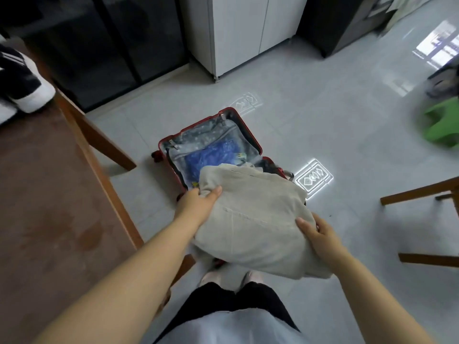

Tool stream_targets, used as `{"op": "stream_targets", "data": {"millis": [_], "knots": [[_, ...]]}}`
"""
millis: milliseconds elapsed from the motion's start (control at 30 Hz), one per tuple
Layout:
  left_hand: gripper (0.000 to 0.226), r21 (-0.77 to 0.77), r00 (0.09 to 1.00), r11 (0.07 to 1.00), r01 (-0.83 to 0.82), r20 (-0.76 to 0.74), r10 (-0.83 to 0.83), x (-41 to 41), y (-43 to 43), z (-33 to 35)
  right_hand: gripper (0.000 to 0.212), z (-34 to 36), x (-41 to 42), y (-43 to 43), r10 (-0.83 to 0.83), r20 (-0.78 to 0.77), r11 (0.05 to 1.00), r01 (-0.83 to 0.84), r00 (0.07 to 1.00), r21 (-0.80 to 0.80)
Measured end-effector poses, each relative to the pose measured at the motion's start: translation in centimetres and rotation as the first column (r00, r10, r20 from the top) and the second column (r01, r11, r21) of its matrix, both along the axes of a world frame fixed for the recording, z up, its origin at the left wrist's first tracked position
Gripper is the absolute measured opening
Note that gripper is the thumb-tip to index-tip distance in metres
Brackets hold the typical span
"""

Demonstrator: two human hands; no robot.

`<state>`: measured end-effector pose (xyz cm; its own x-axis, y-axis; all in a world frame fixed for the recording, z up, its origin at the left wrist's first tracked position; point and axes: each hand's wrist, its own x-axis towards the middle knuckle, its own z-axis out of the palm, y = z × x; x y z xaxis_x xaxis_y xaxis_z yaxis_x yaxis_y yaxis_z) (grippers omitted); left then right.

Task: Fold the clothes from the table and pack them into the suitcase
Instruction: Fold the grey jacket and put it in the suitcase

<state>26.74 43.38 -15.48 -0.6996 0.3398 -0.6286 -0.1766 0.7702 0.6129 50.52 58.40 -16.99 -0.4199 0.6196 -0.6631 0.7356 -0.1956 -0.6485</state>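
Observation:
A folded beige garment (250, 219) hangs in the air above the near half of an open red suitcase (211, 142) that lies on the floor. My left hand (198, 202) grips the garment's left edge, thumb on top. My right hand (318, 232) grips its right edge, thumb on top and fingers underneath. The suitcase's far half shows a zipped mesh cover over blue patterned fabric (213, 155). The garment hides most of the near half. A black and white garment (22, 80) lies on the brown table (49, 194) at the far left.
The table's wooden legs (99, 135) stand just left of the suitcase. A wooden chair frame (427, 219) is at the right, a green object (442, 122) farther back right. White cabinets (238, 33) and dark glass doors line the back. Pale tiled floor surrounds the suitcase.

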Motion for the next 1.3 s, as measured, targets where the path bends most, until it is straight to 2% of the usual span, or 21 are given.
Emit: {"op": "stream_targets", "data": {"millis": [100, 200, 267, 367, 467, 500, 600, 700, 733, 833, 900, 933, 1000, 1067, 1133, 1233, 1300], "knots": [[0.048, -0.052, 0.998, 0.998, -0.042, 0.052, 0.045, 2.1, 2.9, -4.4, 0.042, -3.1, 0.9, 3.9, 0.060, 0.048, 0.998, -0.061, 0.997, 0.016], [0.053, -0.111, 0.981, 0.987, -0.114, 0.141, 0.129, 4.7, 4.2, -10.1, 0.022, -7.1, 0.9, 8.2, 0.181, 0.109, 0.983, -0.183, 0.977, 0.011], [0.056, -0.165, 0.963, 0.972, -0.169, 0.185, 0.198, 6.4, 4.7, -14.5, 0.026, -10.5, 0.3, 11.0, 0.281, 0.127, 0.959, -0.282, 0.951, -0.011], [0.054, -0.233, 0.915, 0.936, -0.265, 0.244, 0.320, 8.3, 5.6, -20.9, 0.053, -17.1, -1.0, 14.4, 0.432, 0.182, 0.900, -0.436, 0.883, -0.023], [0.055, -0.270, 0.897, 0.925, -0.266, 0.283, 0.340, 8.6, 6.9, -27.7, 0.099, -24.5, -2.6, 17.5, 0.517, 0.163, 0.850, -0.527, 0.840, 0.020], [0.058, -0.271, 0.892, 0.924, -0.270, 0.291, 0.346, 8.3, 7.3, -30.2, 0.100, -26.8, -3.4, 18.5, 0.532, 0.158, 0.838, -0.544, 0.832, 0.041], [0.063, -0.233, 0.887, 0.918, -0.321, 0.266, 0.377, 6.1, 9.5, -36.9, 0.064, -32.4, -6.6, 22.0, 0.563, 0.165, 0.802, -0.583, 0.810, 0.125], [0.058, -0.163, 0.886, 0.918, -0.362, 0.245, 0.393, 3.1, 12.3, -42.9, 0.074, -38.3, -10.2, 26.3, 0.591, 0.142, 0.771, -0.608, 0.794, 0.192], [0.055, -0.143, 0.888, 0.920, -0.365, 0.243, 0.390, 2.1, 13.2, -44.8, 0.070, -40.2, -11.4, 27.6, 0.596, 0.141, 0.764, -0.612, 0.790, 0.202], [0.055, -0.098, 0.924, 0.939, -0.329, 0.174, 0.342, -0.6, 15.9, -51.0, 0.067, -47.3, -14.2, 30.6, 0.556, 0.256, 0.751, -0.610, 0.791, 0.252], [0.058, -0.136, 0.954, 0.956, -0.260, 0.114, 0.276, -1.5, 17.3, -54.8, 0.077, -52.0, -15.8, 29.7, 0.433, 0.451, 0.707, -0.604, 0.781, 0.368], [0.060, -0.176, 0.962, 0.956, -0.234, 0.100, 0.253, -1.6, 17.9, -56.4, 0.081, -54.1, -16.3, 28.1, 0.354, 0.500, 0.674, -0.586, 0.790, 0.450], [0.062, -0.225, 0.978, 0.960, -0.166, 0.083, 0.189, -1.6, 18.5, -58.5, 0.079, -57.2, -16.6, 22.6, 0.326, 0.468, 0.611, -0.561, 0.821, 0.558], [0.061, -0.231, 0.986, 0.964, -0.131, 0.068, 0.150, -1.6, 18.7, -59.5, 0.078, -58.6, -16.6, 16.9, 0.440, 0.403, 0.572, -0.597, 0.802, 0.563], [0.058, -0.218, 0.987, 0.966, -0.136, 0.051, 0.150, -1.8, 18.2, -59.4, 0.087, -59.2, -16.7, 14.1, 0.493, 0.375, 0.601, -0.619, 0.785, 0.505], [0.053, -0.130, 0.981, 0.977, -0.170, 0.069, 0.180, -1.9, 17.2, -59.1, 0.085, -60.3, -17.7, 14.6, 0.495, 0.410, 0.622, -0.642, 0.766, 0.449], [0.039, -0.052, 0.985, 0.986, -0.158, 0.059, 0.161, -1.5, 16.6, -59.3, 0.078, -61.1, -18.4, 15.2, 0.516, 0.455, 0.615, -0.684, 0.725, 0.392]]}}
